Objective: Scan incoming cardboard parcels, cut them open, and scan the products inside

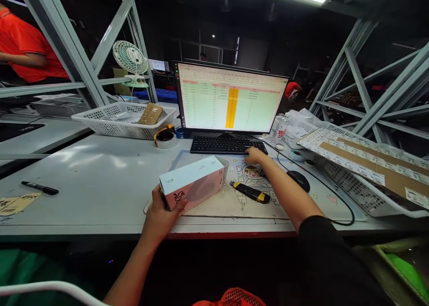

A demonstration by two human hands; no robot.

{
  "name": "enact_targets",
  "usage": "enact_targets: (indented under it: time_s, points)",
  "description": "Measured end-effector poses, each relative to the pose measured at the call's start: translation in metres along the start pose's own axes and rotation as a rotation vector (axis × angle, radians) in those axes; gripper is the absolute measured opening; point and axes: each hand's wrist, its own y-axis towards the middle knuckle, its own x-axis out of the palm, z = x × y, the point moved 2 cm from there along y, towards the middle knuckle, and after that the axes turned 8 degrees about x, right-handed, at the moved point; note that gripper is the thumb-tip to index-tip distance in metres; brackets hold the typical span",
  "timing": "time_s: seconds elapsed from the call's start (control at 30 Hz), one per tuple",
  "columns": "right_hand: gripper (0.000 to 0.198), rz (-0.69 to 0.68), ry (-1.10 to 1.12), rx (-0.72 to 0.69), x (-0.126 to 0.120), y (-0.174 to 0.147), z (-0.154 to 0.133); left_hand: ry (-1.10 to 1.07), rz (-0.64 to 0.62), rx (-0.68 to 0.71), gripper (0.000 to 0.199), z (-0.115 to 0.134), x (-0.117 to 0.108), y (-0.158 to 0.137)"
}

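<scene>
My left hand [162, 214] is closed around the near left end of a pink and light blue cardboard box [197, 185], thumb on its printed front. The box lies tilted on the cartoon desk mat, and a flap stands out at its right end. My right hand [256, 155] is at the lower right edge of the black keyboard [223, 145], holding nothing, with its fingers partly extended at the keys. A black and yellow box cutter [251, 192] rests on the mat between the box and my right forearm. Behind the keyboard, a monitor [231, 98] displays a spreadsheet.
A white basket [130, 129] holds a brown packet. Tape rolls [166, 138] sit beside it. To the right are a black mouse [298, 181], a cable and a basket [362, 185] with labelled cardboard on top. A marker [39, 188] lies far left. A person in orange [30, 47] is beyond the frame.
</scene>
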Motion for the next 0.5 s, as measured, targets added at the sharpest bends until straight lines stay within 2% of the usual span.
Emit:
enact_targets:
  time_s: [0.13, 0.27, 0.4, 0.5]
  points:
    - [0.054, 0.046, 0.001, 0.006, 0.012, 0.016, -0.016, -0.002, -0.002, -0.003, 0.091, -0.003, 0.000, 0.002]
    - [0.055, -0.010, 0.008, 0.007, 0.019, 0.014, -0.018, 0.005, -0.055, -0.007, 0.096, -0.010, 0.001, 0.007]
    - [0.057, -0.005, 0.087, -0.069, 0.002, 0.002, -0.029, -0.010, -0.073, -0.013, 0.100, -0.010, 0.001, 0.009]
    - [0.057, -0.006, 0.189, -0.247, -0.018, -0.022, -0.052, -0.062, -0.058, -0.013, 0.101, -0.008, -0.001, 0.006]
